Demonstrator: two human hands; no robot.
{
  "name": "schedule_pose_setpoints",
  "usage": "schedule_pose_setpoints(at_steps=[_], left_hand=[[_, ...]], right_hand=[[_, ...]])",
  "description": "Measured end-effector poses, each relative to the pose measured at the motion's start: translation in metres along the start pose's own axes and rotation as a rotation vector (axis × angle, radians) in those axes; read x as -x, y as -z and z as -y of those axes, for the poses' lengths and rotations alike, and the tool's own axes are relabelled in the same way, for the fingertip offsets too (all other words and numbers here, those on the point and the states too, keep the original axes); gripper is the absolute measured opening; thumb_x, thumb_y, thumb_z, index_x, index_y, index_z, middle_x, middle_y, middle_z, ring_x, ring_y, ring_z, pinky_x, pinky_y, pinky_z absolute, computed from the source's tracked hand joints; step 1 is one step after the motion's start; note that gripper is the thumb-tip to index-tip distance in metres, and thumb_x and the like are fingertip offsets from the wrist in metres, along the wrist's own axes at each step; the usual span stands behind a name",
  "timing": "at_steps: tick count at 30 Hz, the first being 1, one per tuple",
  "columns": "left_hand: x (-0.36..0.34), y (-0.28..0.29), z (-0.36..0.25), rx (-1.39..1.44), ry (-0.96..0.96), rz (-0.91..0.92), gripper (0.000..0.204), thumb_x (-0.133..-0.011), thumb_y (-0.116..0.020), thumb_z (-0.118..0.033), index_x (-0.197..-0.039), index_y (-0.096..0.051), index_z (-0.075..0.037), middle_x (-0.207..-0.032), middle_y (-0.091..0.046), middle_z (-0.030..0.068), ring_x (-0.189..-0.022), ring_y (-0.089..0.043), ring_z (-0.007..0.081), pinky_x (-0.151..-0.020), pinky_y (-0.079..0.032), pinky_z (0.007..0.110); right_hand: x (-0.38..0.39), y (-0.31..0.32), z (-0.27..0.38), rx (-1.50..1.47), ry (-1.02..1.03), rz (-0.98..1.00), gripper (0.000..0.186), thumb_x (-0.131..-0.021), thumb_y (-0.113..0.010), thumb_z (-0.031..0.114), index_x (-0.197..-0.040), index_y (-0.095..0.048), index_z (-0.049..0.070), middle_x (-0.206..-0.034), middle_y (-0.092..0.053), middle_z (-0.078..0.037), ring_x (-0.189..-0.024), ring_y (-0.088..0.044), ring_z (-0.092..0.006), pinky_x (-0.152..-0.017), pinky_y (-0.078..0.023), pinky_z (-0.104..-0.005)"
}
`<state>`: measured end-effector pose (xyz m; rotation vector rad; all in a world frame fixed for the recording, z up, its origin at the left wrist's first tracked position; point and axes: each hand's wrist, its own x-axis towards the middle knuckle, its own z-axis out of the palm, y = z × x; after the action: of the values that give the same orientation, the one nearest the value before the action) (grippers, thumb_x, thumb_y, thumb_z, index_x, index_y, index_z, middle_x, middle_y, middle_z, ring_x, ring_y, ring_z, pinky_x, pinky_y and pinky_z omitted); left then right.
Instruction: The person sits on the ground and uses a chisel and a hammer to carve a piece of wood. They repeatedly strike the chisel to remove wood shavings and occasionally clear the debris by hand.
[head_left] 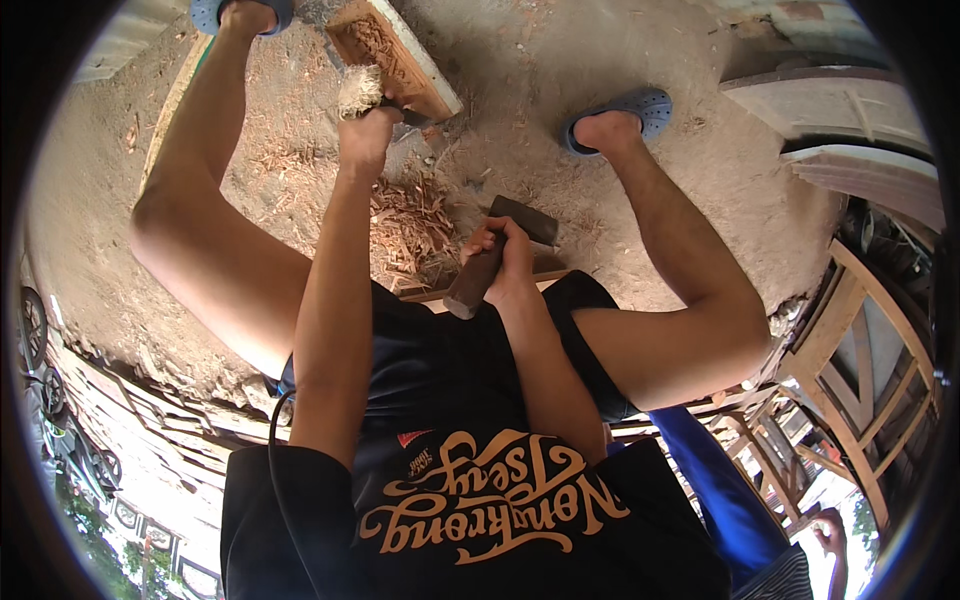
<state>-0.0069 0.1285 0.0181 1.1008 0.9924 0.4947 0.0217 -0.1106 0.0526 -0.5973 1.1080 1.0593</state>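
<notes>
My left hand point(366, 140) is closed round a chisel, whose handle end point(360, 91) is pale and frayed like a worn brush. The chisel's blade is mostly hidden by the hand. It sits at the near end of a wooden piece point(437, 62) with a hollowed, rough-cut middle full of chips. Closer to my body, my right hand point(512, 262) wraps round a dark wooden mallet point(472, 284). One dark, blocky part of it shows beyond the fingers, and a thick end points toward my lap.
A heap of wood shavings point(412, 228) lies on the dirt floor between my legs. My feet wear blue clogs point(640, 115). Curved boards point(830, 110) and wooden frames point(865, 340) stand at the right. Another person's blue clothing point(725, 490) shows at the lower right.
</notes>
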Motion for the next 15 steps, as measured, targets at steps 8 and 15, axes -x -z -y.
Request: schedule_pose_setpoints(at_steps=[8,15], left_hand=[[-0.006,-0.015,-0.028,-0.107,0.119,0.048,0.026,-0.079,-0.056,0.010,-0.102,-0.065,0.003,-0.103,-0.071,0.0140,-0.104,-0.067,0.0252,-0.095,-0.049,0.036],[-0.005,-0.011,-0.037,-0.255,0.088,0.111,0.024,-0.080,-0.056,0.008,-0.102,-0.065,0.004,-0.106,-0.072,0.0161,-0.097,-0.069,0.0255,-0.094,-0.054,0.036]], right_hand=[[0.016,-0.024,-0.013,0.299,0.044,0.041,0.018,-0.086,-0.060,0.015,-0.082,-0.043,0.012,-0.067,-0.041,0.002,-0.053,-0.042,-0.0090,-0.054,-0.040,-0.0289],[0.017,-0.025,-0.027,0.489,0.033,-0.010,0.017,-0.086,-0.061,0.015,-0.085,-0.044,0.012,-0.067,-0.041,0.002,-0.054,-0.042,-0.0102,-0.055,-0.040,-0.0304]])
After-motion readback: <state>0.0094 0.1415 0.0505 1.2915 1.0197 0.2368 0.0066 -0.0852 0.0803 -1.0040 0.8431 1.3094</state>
